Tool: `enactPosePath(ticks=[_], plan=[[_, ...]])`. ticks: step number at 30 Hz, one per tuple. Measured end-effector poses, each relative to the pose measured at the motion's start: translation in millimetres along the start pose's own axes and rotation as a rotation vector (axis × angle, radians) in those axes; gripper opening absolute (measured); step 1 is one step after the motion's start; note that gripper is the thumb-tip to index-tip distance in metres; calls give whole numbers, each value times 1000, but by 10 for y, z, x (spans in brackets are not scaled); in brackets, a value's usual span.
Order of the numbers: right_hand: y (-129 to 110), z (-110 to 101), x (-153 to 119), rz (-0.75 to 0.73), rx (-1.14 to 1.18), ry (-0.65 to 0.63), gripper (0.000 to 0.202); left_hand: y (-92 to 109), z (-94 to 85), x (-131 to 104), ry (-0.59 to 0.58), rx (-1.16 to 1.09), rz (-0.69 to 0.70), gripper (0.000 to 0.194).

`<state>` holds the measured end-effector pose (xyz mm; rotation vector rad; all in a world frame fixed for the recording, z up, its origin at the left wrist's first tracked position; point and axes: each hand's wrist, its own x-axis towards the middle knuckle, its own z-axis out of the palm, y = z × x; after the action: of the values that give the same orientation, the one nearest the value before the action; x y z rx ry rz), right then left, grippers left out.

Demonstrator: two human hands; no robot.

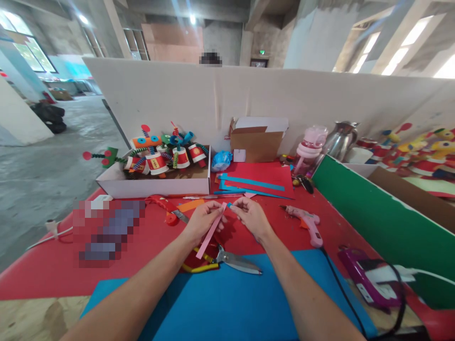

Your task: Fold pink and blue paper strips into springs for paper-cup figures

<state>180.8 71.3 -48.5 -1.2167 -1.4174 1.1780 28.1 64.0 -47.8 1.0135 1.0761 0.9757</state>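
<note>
Between the fingers of my left hand (205,220) is a pink paper strip (208,239), slanting down toward the table. My right hand (253,217) pinches a small blue paper piece (229,205) close to the strip's upper end; whether the two touch I cannot tell. Yellow-handled shears (238,261) lie under my hands, blades toward the right, on a large blue sheet (227,303). Left of my left hand lie red-handled scissors (171,215) and an orange paper piece (191,205). A pink glue gun (307,222) rests to the right of my right hand.
A white box (156,188) holds several paper-cup figures (156,163). Behind my hands are red sheets with blue strips (254,181) and a cardboard box (258,144). A green-sided box (373,222), a pink bottle (310,149) and a purple power strip (368,277) stand right.
</note>
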Motion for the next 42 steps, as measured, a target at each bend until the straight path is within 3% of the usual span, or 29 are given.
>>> enactPosePath(ticks=[14,42], plan=[[109,12,43,-99,-100,13,19,-28,21,-16,-37,61,24,24],[141,-10,61,-104,-140,14,21,-13,26,-29,-72,102,21,21]])
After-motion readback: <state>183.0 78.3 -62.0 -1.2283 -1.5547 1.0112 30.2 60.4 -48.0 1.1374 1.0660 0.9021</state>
